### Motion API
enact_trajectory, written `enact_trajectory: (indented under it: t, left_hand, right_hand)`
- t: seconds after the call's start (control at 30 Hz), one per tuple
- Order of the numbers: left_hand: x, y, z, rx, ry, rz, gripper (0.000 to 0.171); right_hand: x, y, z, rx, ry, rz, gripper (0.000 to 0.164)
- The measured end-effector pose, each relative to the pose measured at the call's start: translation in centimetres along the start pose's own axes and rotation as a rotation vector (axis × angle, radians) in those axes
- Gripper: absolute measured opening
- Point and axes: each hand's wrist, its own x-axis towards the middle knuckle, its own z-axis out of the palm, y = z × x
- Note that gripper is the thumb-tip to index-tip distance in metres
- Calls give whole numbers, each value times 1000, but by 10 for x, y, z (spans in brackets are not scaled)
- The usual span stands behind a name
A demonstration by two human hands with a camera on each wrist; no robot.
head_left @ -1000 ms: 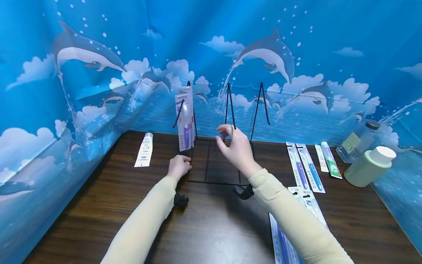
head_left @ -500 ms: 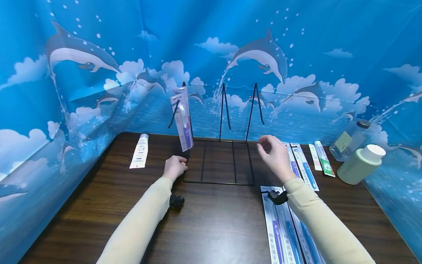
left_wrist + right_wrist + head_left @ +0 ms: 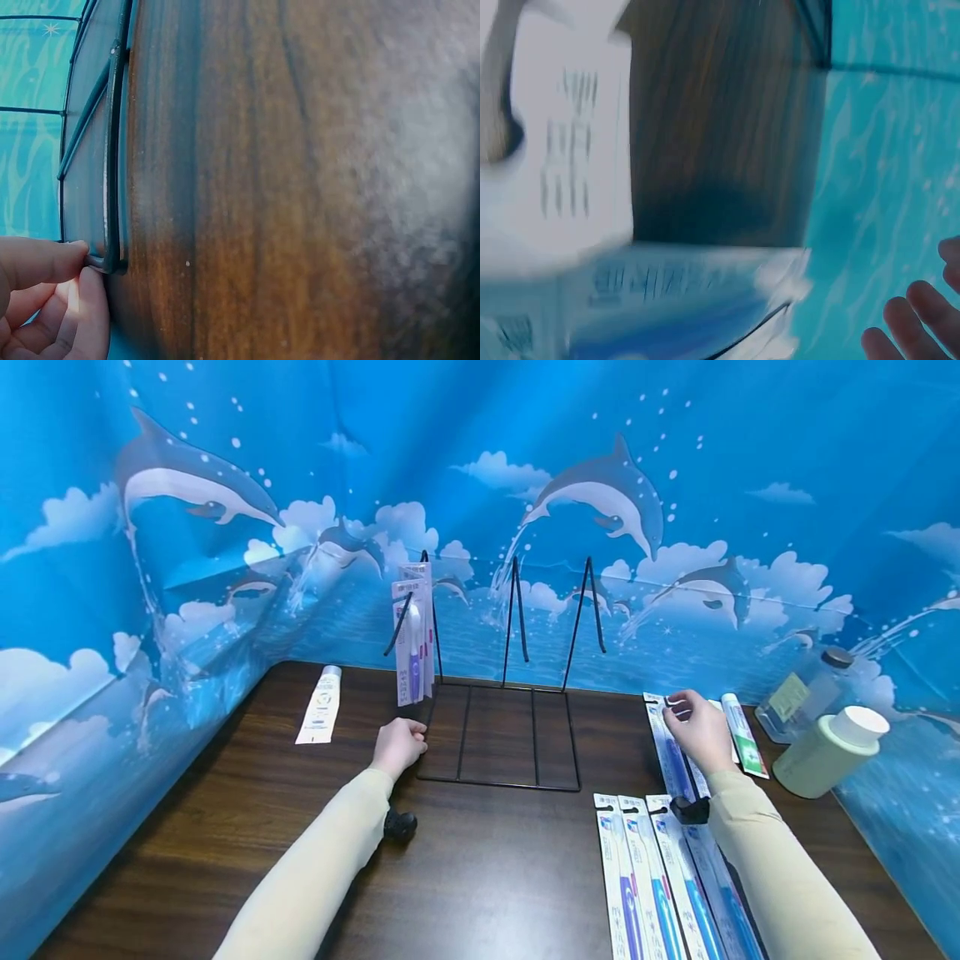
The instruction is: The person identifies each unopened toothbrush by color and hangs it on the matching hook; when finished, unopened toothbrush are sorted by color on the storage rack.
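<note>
A black wire display rack (image 3: 498,783) stands on the table with three upright hooks. My left hand (image 3: 400,746) pinches its front left corner between thumb and fingers, and the left wrist view shows this grip on the wire (image 3: 112,157). Packaged toothbrushes (image 3: 407,652) hang from the left hook; the middle and right hooks are bare. My right hand (image 3: 701,732) is over the back pair of packaged toothbrushes (image 3: 666,752) at the right, fingers loosely bent and holding nothing. In the blurred right wrist view, its fingers (image 3: 919,319) are apart from the pack (image 3: 667,300).
Several more packaged toothbrushes (image 3: 628,877) lie in a row at the front right. Behind the right hand are a toothpaste tube (image 3: 744,735), a clear bottle (image 3: 806,693) and a green bottle (image 3: 825,760). A white tube (image 3: 321,706) lies at the left. A dolphin-print curtain (image 3: 480,485) hangs behind.
My right hand has moved from the middle hook rightward to the toothbrush packs at the back right. The left hand keeps its hold on the rack; the hanging packs have swung slightly.
</note>
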Motion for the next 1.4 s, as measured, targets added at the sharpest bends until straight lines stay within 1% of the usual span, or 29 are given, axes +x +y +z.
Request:
enact_trajectory:
  t: [0.2,0.4,0.57,0.7,0.8,0.87,0.93,1.03,1.17,1.3,1.4]
  left_hand:
    - [3,-1,0,45,19,27,29]
    - [2,-2,3,47,24,36,29]
    - [0,-3,4,54,29,35,27]
    - [1,-2,5,57,29,35,27]
    - [1,-1,4,53,19,22,28]
    - [1,0,4,53,18,14,28]
    - [2,0,5,50,19,10,28]
    - [3,2,6,51,22,15,28]
    - [3,1,8,57,23,11,27]
    - [3,1,6,60,27,0,27]
    - [2,1,4,52,26,-6,28]
  right_hand:
    - [14,23,6,-58,-74,19,32]
    - [28,38,18,-119,-156,66,36]
    - [36,44,26,-139,-221,80,35]
    - [41,45,28,-155,-275,101,36]
    - [44,45,29,-167,-308,112,38]
    - [46,45,29,-174,-315,118,38]
    - [47,45,30,-181,-303,134,35]
    - [46,45,30,-207,-275,182,29]
    - [45,42,31,-237,-277,247,28]
    - [45,36,30,-208,-280,269,31]
    - [46,32,28,-175,-247,267,33]
